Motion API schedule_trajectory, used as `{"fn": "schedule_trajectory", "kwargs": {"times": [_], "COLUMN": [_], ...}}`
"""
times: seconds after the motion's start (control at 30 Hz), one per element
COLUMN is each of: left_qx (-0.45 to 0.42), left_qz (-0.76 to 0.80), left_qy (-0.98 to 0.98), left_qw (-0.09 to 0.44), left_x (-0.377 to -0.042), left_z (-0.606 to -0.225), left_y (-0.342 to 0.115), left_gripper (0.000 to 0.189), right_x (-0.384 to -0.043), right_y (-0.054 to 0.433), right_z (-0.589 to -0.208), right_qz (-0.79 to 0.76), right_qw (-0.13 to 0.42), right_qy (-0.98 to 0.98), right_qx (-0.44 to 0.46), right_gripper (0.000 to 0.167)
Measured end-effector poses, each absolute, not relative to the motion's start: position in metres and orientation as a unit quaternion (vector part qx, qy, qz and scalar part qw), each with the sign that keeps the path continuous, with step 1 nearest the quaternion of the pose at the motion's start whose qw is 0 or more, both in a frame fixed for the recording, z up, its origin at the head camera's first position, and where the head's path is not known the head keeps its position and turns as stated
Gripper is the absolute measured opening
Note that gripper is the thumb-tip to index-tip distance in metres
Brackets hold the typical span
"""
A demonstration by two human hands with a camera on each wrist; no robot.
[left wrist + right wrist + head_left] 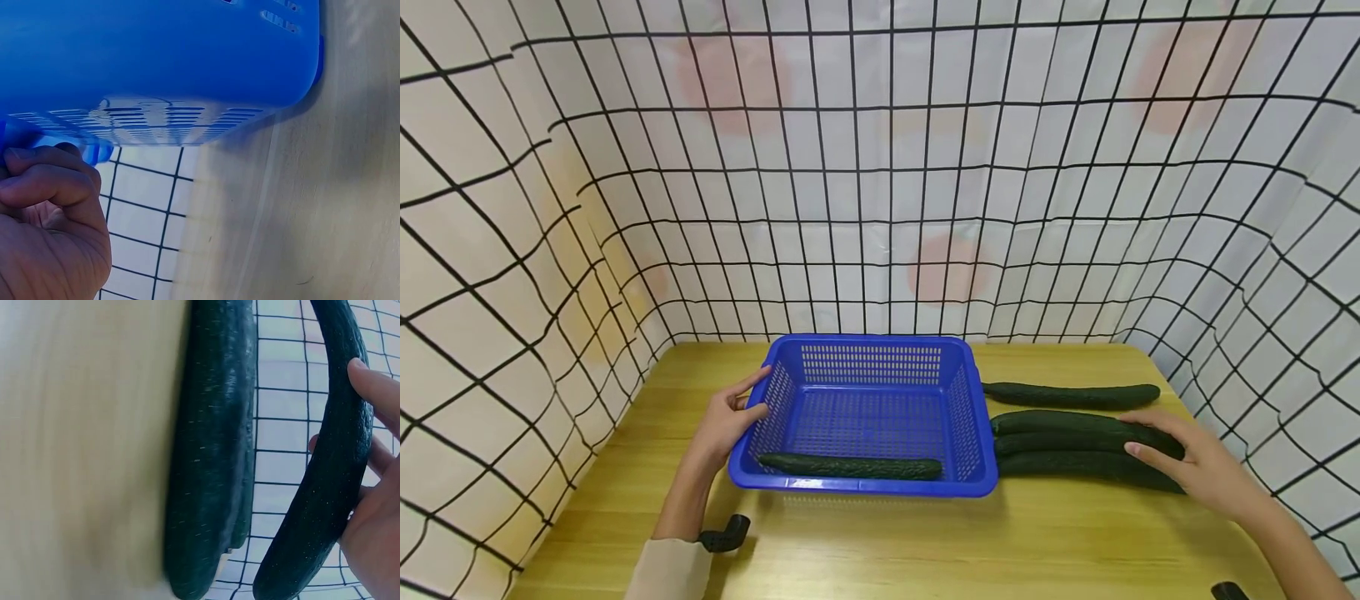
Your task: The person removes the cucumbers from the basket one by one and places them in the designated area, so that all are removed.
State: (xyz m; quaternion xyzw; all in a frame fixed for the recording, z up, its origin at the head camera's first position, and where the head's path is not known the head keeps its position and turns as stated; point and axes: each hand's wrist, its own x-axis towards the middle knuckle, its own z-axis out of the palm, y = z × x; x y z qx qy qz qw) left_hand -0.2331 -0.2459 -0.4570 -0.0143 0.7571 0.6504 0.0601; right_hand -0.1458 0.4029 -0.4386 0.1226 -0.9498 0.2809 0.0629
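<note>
A blue plastic basket (977, 417) with slotted walls stands mid-table, and one cucumber (853, 467) lies along its near side inside. My left hand (727, 421) grips the basket's left rim, fingers and thumb curled at the edge; part of that hand also shows in the left wrist view. On the right, my right hand (1206, 467) holds a dark green, slightly curved cucumber (334, 450) near one end, thumb on one side and fingers on the other. In the right wrist view it stands apart from the other cucumbers (209, 444) beside it.
Behind the held cucumber, another cucumber (1075, 397) lies near the basket's right wall. A black wire grid (891, 221) over white sheeting encloses the back and sides of the wooden table (925, 554). A black wrist mount (726, 535) sticks out at the left sleeve.
</note>
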Motion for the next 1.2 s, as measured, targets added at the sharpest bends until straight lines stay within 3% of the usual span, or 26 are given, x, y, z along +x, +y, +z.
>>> {"fn": "schedule_trajectory", "kwargs": {"times": [0.47, 0.8, 1.2], "left_qx": [-0.002, 0.001, -0.007], "left_qz": [0.649, 0.656, 0.654], "left_qy": [0.758, 0.752, 0.754], "left_qw": [0.061, 0.064, 0.062], "left_x": [-0.232, -0.232, -0.232], "left_z": [-0.457, -0.458, -0.456], "left_y": [-0.247, -0.246, -0.246], "left_gripper": [0.070, 0.071, 0.070], "right_x": [-0.120, -0.123, -0.129], "right_y": [0.392, 0.386, 0.378], "right_z": [-0.479, -0.490, -0.498], "right_qz": [0.264, 0.238, 0.200], "right_qw": [0.081, 0.085, 0.140], "right_qy": [-0.945, -0.954, -0.951], "right_qx": [0.176, 0.162, 0.188], "right_gripper": [0.040, 0.038, 0.042]}}
